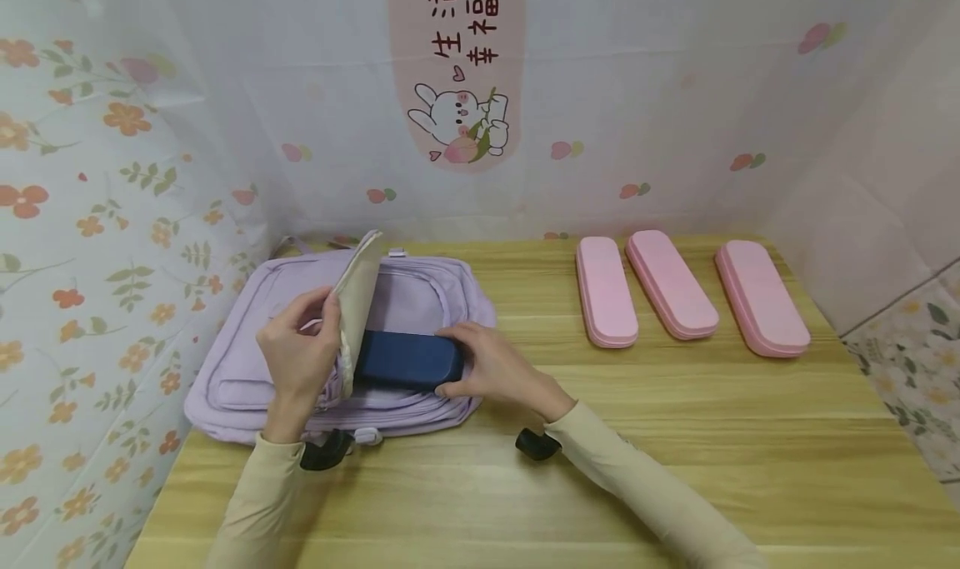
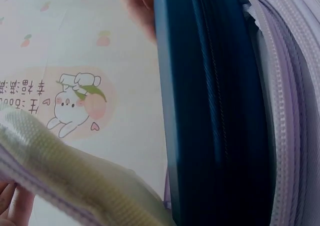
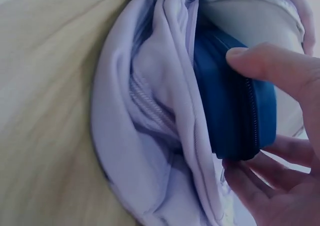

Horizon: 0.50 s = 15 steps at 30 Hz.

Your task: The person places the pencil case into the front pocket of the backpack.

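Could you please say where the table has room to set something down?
Bare tabletop lies between the purple backpack and the leftmost pink case, and in front of the pink cases, right of the right sleeve. Crowded: the backpack, where the left hand holds the flap and the right hand the blue case.

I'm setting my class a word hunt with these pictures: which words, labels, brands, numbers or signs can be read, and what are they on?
"生活": left-hand line on the wall cloth, above the rabbit drawing in the head view.
"幸福": right-hand line, same place.
The characters that follow both are cut off or too blurred to read surely.
No lettering can be made out on the purple bag, blue case or pink cases.
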Tool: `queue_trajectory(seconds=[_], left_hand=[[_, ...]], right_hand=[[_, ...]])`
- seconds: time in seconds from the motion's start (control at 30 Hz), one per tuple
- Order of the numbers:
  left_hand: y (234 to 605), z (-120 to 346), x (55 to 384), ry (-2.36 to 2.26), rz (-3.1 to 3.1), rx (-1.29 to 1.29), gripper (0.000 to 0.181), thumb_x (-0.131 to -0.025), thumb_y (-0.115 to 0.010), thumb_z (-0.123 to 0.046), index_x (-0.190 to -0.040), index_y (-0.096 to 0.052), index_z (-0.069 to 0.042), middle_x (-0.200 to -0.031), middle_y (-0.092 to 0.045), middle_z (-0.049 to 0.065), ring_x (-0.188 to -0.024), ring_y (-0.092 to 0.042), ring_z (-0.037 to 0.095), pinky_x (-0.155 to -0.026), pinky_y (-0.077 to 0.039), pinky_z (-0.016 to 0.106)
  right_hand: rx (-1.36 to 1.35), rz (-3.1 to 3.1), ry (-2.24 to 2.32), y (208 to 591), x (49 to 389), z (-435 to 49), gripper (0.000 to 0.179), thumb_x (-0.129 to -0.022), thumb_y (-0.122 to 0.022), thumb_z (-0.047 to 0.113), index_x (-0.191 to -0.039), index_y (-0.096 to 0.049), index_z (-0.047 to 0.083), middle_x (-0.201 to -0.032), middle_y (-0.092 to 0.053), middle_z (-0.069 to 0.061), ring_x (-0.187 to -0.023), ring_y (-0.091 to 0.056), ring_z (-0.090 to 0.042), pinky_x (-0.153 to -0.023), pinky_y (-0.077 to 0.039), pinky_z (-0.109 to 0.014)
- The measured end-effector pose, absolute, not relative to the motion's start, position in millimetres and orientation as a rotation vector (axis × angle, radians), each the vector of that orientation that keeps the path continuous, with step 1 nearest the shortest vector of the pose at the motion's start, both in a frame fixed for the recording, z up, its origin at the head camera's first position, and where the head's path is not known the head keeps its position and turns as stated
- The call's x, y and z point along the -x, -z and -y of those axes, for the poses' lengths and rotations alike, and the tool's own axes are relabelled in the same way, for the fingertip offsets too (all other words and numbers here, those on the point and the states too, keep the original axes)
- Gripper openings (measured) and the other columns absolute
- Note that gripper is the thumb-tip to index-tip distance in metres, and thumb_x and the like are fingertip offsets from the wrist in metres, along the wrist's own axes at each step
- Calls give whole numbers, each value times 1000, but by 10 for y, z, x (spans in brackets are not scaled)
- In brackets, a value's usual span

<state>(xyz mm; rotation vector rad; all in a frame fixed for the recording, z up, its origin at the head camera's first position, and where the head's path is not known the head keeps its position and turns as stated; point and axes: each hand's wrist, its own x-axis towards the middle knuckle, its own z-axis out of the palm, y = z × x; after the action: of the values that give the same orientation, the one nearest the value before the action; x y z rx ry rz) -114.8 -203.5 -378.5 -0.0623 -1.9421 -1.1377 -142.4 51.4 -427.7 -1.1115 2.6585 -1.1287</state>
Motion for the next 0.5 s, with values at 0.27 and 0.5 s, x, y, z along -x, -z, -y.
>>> queue_trajectory(seconds=[0.27, 0.5], left_hand=[[3798, 2056, 1148, 1186, 1934, 16, 12, -89, -70, -1, -96, -78, 5, -80, -74, 23, -69, -60, -17, -63, -50, 1], [3823, 2070, 1154, 1212, 1915, 2, 12, -88, -70, 1, -96, -77, 7, -80, -74, 25, -67, -60, -15, -62, -50, 1]], right_hand=[[1159, -2616, 1056, 4264, 1620, -342, 73, -69, -92, 31, -131, -63, 7, -124, -70, -7, -111, -64, -21, -97, -53, -38], [1127, -2608, 986, 4243, 1692, -182, 75, -68, -95, 32, -133, -65, 11, -115, -62, -12, -104, -54, -21, -87, -49, -33]])
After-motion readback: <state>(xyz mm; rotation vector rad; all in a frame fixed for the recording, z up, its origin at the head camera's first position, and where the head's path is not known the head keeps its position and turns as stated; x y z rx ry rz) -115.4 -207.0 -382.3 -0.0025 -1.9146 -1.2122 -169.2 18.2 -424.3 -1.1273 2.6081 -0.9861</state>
